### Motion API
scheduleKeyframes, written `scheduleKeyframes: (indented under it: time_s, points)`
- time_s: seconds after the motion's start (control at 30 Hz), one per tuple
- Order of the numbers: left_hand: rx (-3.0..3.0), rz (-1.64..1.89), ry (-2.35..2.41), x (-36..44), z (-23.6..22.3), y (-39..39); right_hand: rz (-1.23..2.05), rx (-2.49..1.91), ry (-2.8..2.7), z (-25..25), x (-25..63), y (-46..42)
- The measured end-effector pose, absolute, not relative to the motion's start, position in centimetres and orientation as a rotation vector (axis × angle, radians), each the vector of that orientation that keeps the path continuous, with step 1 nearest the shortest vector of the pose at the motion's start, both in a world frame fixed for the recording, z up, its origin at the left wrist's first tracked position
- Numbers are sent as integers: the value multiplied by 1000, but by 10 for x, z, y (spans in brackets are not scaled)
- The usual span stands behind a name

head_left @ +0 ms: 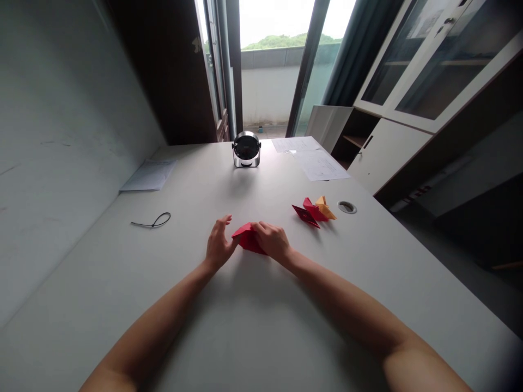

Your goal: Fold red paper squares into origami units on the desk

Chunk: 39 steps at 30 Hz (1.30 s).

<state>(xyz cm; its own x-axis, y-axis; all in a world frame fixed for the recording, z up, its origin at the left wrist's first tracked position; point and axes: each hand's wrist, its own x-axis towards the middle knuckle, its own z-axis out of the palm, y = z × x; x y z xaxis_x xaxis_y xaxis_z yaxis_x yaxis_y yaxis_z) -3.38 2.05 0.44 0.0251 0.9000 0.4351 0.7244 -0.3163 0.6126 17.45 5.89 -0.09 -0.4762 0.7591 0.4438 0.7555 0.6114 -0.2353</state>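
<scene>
A folded sheet of red paper [250, 240] stands partly raised on the white table between my hands. My right hand [273, 239] has its fingers closed on the paper's upper right side and covers part of it. At the left edge, the thumb of my left hand [219, 244] touches the paper. The other fingers of that hand are apart from the thumb and point upward, away from the sheet. To the right lie red folded paper pieces [311, 211] beside a yellow folded paper piece [323, 208].
A black cable tie [152, 224] forms a loop on the left. At the back stands a round black and silver device [246, 148] on a bracket. Paper sheets [321, 164] lie back right, more papers [149, 175] back left. A cable hole [347, 207] sits near the right edge.
</scene>
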Motion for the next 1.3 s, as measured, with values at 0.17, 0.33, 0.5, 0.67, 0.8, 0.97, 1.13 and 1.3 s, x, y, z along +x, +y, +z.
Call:
scheduleKeyframes:
  time_s: [0.17, 0.33, 0.5, 0.67, 0.8, 0.97, 1.13, 1.3]
  points:
    - [1917, 1057, 1637, -30, -1, 21, 148, -1205, -2099, -5, 176, 60]
    - [1847, 1040, 1477, -28, 0, 21, 400, -1147, -1914, -3, 175, 58]
    - [1637, 1099, 1275, -33, -6, 27, 644, -1070, -1779, -5, 175, 62]
    - [1627, 1209, 1223, -43, -11, 34, 729, -1032, -1868, -12, 178, 72]
    - [1865, 1140, 1379, -52, -11, 35, 620, -1003, -2080, -15, 179, 74]
    - [2307, 764, 1560, -58, -14, 39, 247, -981, -2408, -15, 180, 72]
    - [2475, 509, 1509, -60, -19, 40, 179, -852, -2508, -14, 181, 71]
    - [2482, 619, 1495, -61, -12, 38, 216, -904, -2487, -13, 182, 72]
